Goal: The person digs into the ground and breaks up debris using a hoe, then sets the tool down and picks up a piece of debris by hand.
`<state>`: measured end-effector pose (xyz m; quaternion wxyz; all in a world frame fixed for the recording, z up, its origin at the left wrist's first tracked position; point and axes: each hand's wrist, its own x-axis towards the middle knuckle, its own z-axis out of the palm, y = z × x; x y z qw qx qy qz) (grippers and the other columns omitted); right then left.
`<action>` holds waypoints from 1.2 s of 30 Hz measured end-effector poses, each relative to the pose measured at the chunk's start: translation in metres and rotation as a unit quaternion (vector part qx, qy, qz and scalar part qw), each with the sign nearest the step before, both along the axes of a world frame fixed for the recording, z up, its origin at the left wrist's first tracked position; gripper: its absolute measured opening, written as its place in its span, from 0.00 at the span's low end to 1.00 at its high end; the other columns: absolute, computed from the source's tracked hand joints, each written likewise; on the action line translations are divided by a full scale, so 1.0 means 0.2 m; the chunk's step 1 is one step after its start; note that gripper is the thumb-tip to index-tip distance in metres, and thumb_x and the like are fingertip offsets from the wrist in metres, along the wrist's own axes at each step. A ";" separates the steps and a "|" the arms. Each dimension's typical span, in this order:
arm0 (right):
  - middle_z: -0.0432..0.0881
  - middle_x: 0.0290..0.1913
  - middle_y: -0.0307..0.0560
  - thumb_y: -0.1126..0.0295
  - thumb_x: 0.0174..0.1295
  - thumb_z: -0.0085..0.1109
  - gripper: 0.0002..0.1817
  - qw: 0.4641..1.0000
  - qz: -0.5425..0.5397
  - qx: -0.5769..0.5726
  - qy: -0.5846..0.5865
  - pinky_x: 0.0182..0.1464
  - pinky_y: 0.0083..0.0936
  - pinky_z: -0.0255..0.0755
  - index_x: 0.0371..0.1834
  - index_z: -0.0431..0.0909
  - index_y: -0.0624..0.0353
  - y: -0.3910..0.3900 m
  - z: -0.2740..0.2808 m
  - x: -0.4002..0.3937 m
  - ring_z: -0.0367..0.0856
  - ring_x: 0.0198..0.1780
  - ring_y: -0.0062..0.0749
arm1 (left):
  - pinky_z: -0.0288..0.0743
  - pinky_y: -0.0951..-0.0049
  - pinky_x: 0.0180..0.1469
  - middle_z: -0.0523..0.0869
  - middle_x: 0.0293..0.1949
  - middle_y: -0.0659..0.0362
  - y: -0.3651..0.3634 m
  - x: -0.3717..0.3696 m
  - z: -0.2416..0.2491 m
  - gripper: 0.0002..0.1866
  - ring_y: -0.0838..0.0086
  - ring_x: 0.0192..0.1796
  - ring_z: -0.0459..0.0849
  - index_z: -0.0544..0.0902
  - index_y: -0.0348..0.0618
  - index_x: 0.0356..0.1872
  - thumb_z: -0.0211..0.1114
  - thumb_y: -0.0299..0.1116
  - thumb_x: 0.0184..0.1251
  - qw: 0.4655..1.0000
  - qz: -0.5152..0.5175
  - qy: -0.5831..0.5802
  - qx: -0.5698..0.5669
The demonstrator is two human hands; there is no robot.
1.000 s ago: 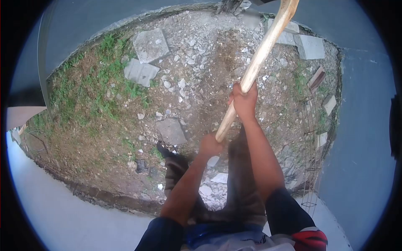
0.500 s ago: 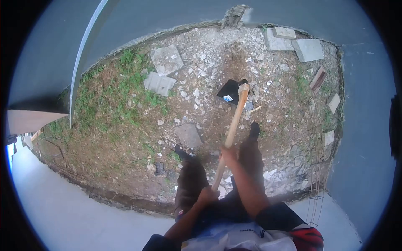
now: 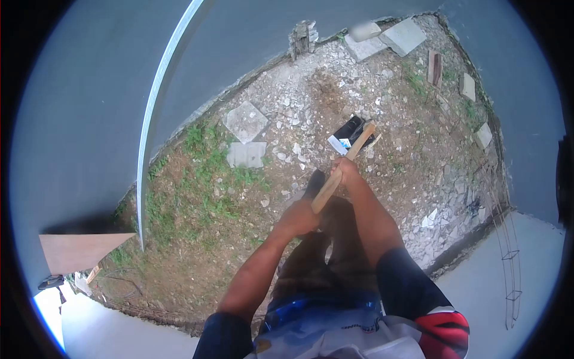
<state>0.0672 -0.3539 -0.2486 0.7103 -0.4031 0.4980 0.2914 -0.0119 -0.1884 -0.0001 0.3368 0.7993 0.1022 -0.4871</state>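
A hoe with a pale wooden handle [image 3: 327,195] and a black blade [image 3: 348,133] is in both my hands. My left hand [image 3: 299,218] is closed around the near end of the handle. Farther up, closer to the blade, my right hand [image 3: 345,171] is wrapped round the wood. The blade carries a white and blue label and overlaps the rubble-strewn ground in front of my legs. Beneath the handle shows one dark shoe [image 3: 314,183]; the other foot is hidden.
Concrete slabs [image 3: 245,122] lie on the left, with others [image 3: 403,37] along the back wall. A wire rebar cage [image 3: 509,257] leans at the right. A long pale strip [image 3: 156,99] crosses the left side above a wooden board [image 3: 84,251]. Grey walls surround the ground.
My view has turned, and the surroundings have shifted in it. Both hands, still on the hoe, have moved higher in view. The handle looks shorter, and my legs stand closer together.
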 end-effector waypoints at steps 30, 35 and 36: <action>0.76 0.31 0.45 0.75 0.67 0.60 0.17 0.795 -0.289 -0.360 -0.394 0.22 0.26 0.76 0.52 0.63 0.65 0.07 1.20 1.18 0.77 0.23 0.26 | 0.77 0.59 0.37 0.84 0.30 0.48 0.14 1.41 -0.59 0.15 0.52 0.33 0.84 0.83 0.39 0.32 0.75 0.40 0.59 0.910 -0.135 -0.346 -0.183; 0.76 0.29 0.46 0.74 0.68 0.59 0.16 0.732 -0.308 -0.426 -0.434 0.17 0.23 0.73 0.50 0.62 0.65 -0.02 0.97 1.64 0.75 0.19 0.24 | 0.78 0.61 0.37 0.86 0.29 0.48 -0.04 1.93 -0.87 0.14 0.56 0.32 0.86 0.84 0.39 0.34 0.72 0.41 0.60 0.906 -0.114 -0.349 -0.209; 0.76 0.29 0.46 0.74 0.68 0.59 0.16 0.734 -0.315 -0.422 -0.429 0.17 0.23 0.73 0.50 0.62 0.65 0.04 0.86 1.70 0.75 0.18 0.24 | 0.78 0.58 0.37 0.86 0.29 0.47 0.05 1.95 -0.97 0.14 0.52 0.34 0.86 0.85 0.40 0.34 0.72 0.41 0.59 0.922 -0.107 -0.326 -0.182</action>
